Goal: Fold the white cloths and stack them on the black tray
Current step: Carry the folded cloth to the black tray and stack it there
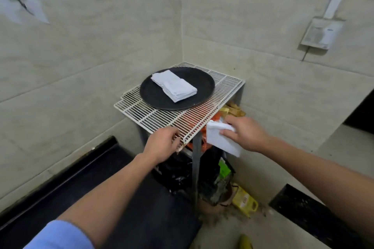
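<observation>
At the far left a dark slab (60, 188) runs along the tiled wall. Just right of it our left hand (164, 141) reaches forward, fingers curled round the front edge of the white wire rack (153, 117) near its corner. On the rack sits the round black tray (149, 97), and on the tray lies a stack of folded white cloths (176, 87) in two overlapping piles. Further right, past the rack's front corner and below its edge, our right hand (244, 133) grips another folded white cloth (220, 140) – thumb on top, fingers underneath – held in the air, apart from the tray. Under the rack we see a black bag (174, 174) and assorted packets; a yellow packet (244, 201) lies on the floor – and a grey wall box (321, 34) hangs on the right wall
</observation>
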